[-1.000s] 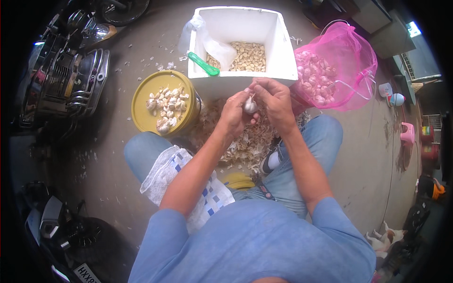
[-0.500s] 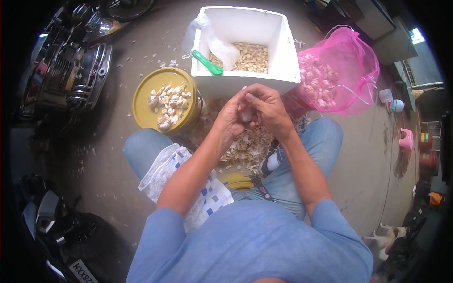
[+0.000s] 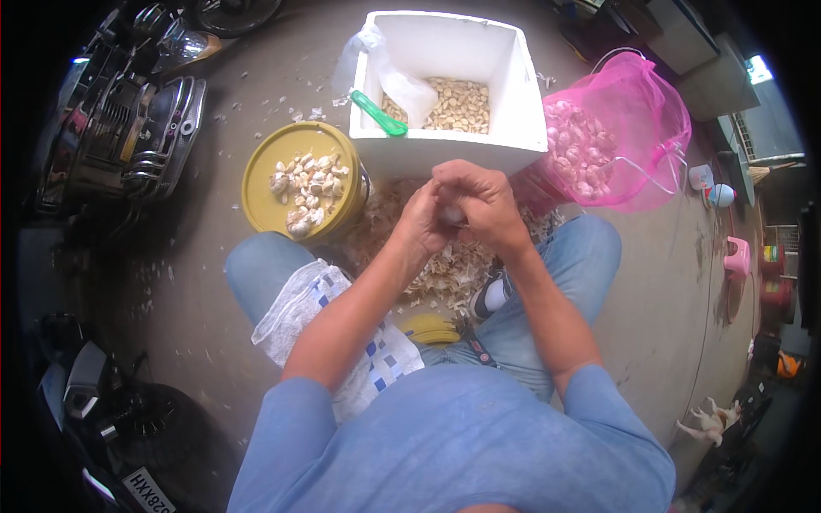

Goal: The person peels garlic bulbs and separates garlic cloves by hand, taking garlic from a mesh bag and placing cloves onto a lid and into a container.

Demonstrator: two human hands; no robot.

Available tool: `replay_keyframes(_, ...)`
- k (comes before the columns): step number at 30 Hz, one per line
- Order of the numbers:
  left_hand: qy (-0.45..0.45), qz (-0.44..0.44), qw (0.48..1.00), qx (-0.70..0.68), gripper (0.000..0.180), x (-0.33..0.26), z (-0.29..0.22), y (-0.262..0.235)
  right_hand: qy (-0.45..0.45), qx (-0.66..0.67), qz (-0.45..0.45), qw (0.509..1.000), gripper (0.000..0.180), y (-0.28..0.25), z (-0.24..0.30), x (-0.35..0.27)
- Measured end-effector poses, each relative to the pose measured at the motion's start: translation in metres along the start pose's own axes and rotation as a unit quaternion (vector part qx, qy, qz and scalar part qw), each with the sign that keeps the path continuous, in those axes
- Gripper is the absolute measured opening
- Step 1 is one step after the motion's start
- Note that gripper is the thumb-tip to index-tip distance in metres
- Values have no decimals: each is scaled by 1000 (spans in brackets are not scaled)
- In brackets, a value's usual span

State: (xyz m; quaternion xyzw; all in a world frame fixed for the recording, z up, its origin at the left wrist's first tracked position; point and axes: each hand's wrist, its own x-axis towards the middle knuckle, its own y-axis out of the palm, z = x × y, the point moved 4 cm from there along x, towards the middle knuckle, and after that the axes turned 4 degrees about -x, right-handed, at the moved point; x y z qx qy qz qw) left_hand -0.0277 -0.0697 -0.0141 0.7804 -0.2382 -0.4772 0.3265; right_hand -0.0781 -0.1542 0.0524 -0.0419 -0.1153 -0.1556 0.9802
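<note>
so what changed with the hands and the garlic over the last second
A second ago a pale clove showed between the fingertips; now the right hand has closed over the left hand, and the clove is almost hidden. The hands stayed together above the pile of skins. The yellow lid with cloves, the white foam box and the pink mesh bag lie as before.

Yellow bucket (image 3: 261,184), white foam box (image 3: 449,150), pink mesh bag (image 3: 637,128), green-handled tool (image 3: 379,114), blue-checked cloth (image 3: 376,359).
</note>
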Motion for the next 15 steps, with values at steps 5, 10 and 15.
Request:
replay_keyframes(5, -17, 64, 997, 50, 28, 8, -4, -16, 134, 72, 18, 988, 12, 5, -2, 2)
replay_keyframes(10, 1, 40, 999, 1, 27, 6, -10, 1, 172, 92, 20, 981, 15, 8, 2, 0)
replay_keyframes(15, 8, 41, 994, 106, 35, 10, -19, -20, 163, 259, 55, 951, 21, 13, -17, 3)
